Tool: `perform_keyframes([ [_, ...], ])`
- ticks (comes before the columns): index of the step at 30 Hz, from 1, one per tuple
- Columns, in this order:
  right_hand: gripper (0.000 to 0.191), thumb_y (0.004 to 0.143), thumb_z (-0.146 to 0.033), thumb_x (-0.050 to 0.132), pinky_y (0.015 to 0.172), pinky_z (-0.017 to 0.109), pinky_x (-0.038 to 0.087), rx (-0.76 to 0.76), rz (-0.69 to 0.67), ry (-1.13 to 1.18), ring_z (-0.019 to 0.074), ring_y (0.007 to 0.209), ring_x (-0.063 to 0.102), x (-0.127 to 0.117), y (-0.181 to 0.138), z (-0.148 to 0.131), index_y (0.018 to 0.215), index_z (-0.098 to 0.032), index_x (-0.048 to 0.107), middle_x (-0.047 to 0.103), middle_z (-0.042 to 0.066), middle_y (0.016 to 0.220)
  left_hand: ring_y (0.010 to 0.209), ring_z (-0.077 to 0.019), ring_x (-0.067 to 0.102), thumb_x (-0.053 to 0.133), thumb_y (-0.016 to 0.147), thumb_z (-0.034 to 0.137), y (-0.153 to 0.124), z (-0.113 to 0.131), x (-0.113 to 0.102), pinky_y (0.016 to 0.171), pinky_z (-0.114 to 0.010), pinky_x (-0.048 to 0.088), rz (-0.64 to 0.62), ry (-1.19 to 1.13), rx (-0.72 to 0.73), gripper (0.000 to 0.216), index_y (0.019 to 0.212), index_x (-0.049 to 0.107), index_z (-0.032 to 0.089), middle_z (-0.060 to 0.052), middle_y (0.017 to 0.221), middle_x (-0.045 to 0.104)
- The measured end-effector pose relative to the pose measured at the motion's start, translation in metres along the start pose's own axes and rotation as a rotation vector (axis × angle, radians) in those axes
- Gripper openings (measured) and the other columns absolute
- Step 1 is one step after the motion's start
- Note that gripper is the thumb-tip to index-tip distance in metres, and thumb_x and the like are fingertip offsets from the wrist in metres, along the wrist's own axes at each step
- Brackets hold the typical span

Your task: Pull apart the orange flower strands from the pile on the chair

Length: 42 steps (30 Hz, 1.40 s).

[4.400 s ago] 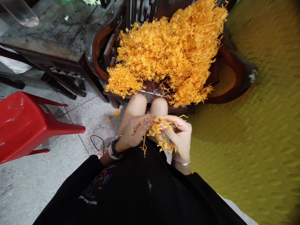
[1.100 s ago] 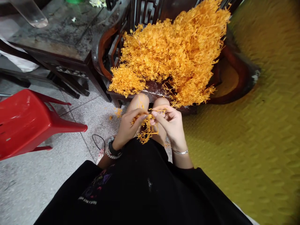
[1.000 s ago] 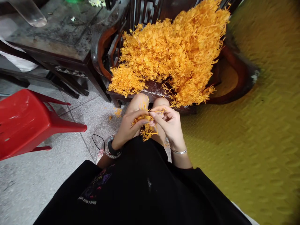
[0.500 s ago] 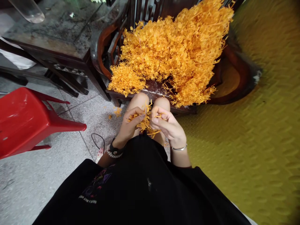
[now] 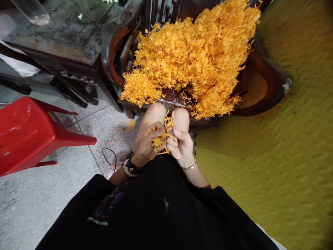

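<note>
Above my lap, my left hand (image 5: 148, 142) is closed around a small bunch of orange spiky plastic-looking pieces (image 5: 157, 142), thin prongs sticking out around a flat centre. Close beside it on the right, my right hand (image 5: 184, 145) pinches part of the same orange pieces between thumb and fingers. Several prongs poke up between the two hands, near my knees. Beyond the knees a large heap of similar orange pieces (image 5: 192, 55) covers a dark wooden chair (image 5: 171, 96), with a smaller pile (image 5: 140, 88) at its left front.
A red plastic stool (image 5: 28, 135) stands on the speckled floor at left. Behind it is a dark wooden table (image 5: 73, 38) bearing a clear container (image 5: 35, 12). A few orange bits (image 5: 130, 124) lie on the floor. A yellow textured surface (image 5: 260, 166) fills the right side.
My right hand has moved left and turned, closing in on my left hand. My left hand has shifted slightly right and down. The orange pieces between them are now gripped closer together.
</note>
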State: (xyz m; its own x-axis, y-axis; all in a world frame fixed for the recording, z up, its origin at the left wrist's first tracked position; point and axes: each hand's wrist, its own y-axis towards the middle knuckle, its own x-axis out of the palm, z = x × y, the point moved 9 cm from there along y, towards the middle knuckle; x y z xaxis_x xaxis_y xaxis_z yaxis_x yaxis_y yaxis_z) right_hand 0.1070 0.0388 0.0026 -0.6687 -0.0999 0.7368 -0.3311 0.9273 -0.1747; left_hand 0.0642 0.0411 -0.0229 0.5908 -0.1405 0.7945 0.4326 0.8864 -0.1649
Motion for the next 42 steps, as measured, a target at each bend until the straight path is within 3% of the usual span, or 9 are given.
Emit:
perform_keyframes([
  [6, 0.048, 0.07, -0.034, 0.065, 0.028, 0.014, 0.014, -0.158, 0.017, 0.011, 0.0026, 0.035, 0.005, -0.009, -0.002, -0.012, 0.055, -0.021, 0.022, 0.017, -0.011, 0.047, 0.035, -0.0024, 0.022, 0.069, 0.067, 0.046, 0.0, 0.007, -0.005, 0.03, -0.016, 0.017, 0.091, -0.042, 0.009, 0.04, 0.064, 0.038, 0.02, 0.009, 0.048, 0.026],
  [11, 0.049, 0.078, -0.046, 0.061, 0.031, 0.018, 0.015, -0.161, 0.011, -0.151, 0.0043, 0.036, 0.009, -0.002, -0.006, -0.016, 0.055, -0.022, 0.024, 0.02, -0.01, 0.049, 0.038, -0.0041, 0.031, 0.071, 0.072, 0.048, -0.005, 0.018, 0.008, 0.035, -0.018, 0.026, -0.007, 0.036, 0.126, 0.04, 0.066, 0.043, 0.02, 0.008, 0.051, 0.035],
  [15, 0.036, 0.085, -0.046, 0.056, 0.042, 0.023, 0.026, -0.395, 0.05, -0.572, 0.0087, 0.045, 0.028, 0.003, -0.018, -0.039, 0.061, -0.022, 0.043, 0.033, -0.005, 0.055, 0.043, -0.0049, 0.036, 0.066, 0.081, 0.04, -0.014, 0.033, 0.003, 0.04, -0.018, 0.029, 0.052, 0.127, 0.321, 0.028, 0.071, 0.05, 0.02, 0.006, 0.056, 0.043],
  [18, 0.013, 0.08, -0.031, 0.064, 0.053, 0.027, 0.036, -0.501, 0.054, -1.024, 0.0126, 0.059, 0.042, 0.012, -0.026, -0.047, 0.084, -0.022, 0.055, 0.047, -0.002, 0.069, 0.041, -0.0049, 0.032, 0.065, 0.083, 0.039, -0.018, 0.038, 0.001, 0.04, -0.018, 0.027, 0.101, 0.2, 0.371, 0.025, 0.073, 0.052, 0.02, 0.007, 0.052, 0.039],
  [21, 0.032, 0.077, -0.024, 0.062, 0.067, 0.033, 0.044, -0.544, -0.067, -1.274, 0.0177, 0.074, 0.051, 0.027, -0.029, -0.045, 0.108, -0.023, 0.055, 0.054, 0.003, 0.085, 0.037, -0.0046, 0.027, 0.066, 0.082, 0.041, -0.018, 0.045, 0.003, 0.037, -0.018, 0.027, 0.099, 0.204, 0.371, 0.026, 0.072, 0.053, 0.02, 0.008, 0.047, 0.034],
  [25, 0.035, 0.078, -0.02, 0.057, 0.075, 0.037, 0.046, -0.518, -0.151, -1.394, 0.0204, 0.081, 0.054, 0.028, -0.027, -0.04, 0.113, -0.023, 0.058, 0.058, 0.005, 0.09, 0.036, -0.0046, 0.027, 0.065, 0.08, 0.043, -0.017, 0.057, 0.006, 0.037, -0.017, 0.031, 0.088, 0.124, 0.375, 0.032, 0.065, 0.051, 0.019, 0.009, 0.045, 0.03],
  [34, 0.025, 0.084, -0.028, 0.056, 0.062, 0.028, 0.042, -0.445, 0.112, -0.867, 0.0143, 0.067, 0.049, -0.02, -0.021, -0.05, 0.106, -0.023, 0.067, 0.053, 0.001, 0.077, 0.037, -0.0035, 0.034, 0.071, 0.078, 0.04, -0.016, 0.052, -0.008, 0.04, -0.017, 0.038, 0.11, 0.236, 0.353, 0.044, 0.054, 0.042, 0.017, 0.008, 0.045, 0.034],
  [38, 0.024, 0.083, -0.032, 0.057, 0.054, 0.027, 0.035, -0.403, 0.208, -0.622, 0.0117, 0.057, 0.039, -0.031, -0.018, -0.05, 0.103, -0.026, 0.068, 0.05, -0.001, 0.073, 0.039, -0.0028, 0.038, 0.068, 0.081, 0.032, -0.017, 0.039, -0.01, 0.047, -0.02, 0.044, 0.058, 0.233, 0.18, 0.027, 0.07, 0.049, 0.018, 0.007, 0.06, 0.05],
  [42, 0.021, 0.082, -0.031, 0.057, 0.05, 0.027, 0.029, -0.382, 0.272, -0.501, 0.0102, 0.052, 0.033, -0.036, -0.013, -0.051, 0.099, -0.026, 0.068, 0.046, -0.002, 0.071, 0.041, -0.0038, 0.039, 0.066, 0.083, 0.033, -0.018, 0.035, -0.015, 0.043, -0.018, 0.036, -0.002, 0.37, 0.137, 0.016, 0.093, 0.059, 0.022, 0.005, 0.065, 0.055],
])
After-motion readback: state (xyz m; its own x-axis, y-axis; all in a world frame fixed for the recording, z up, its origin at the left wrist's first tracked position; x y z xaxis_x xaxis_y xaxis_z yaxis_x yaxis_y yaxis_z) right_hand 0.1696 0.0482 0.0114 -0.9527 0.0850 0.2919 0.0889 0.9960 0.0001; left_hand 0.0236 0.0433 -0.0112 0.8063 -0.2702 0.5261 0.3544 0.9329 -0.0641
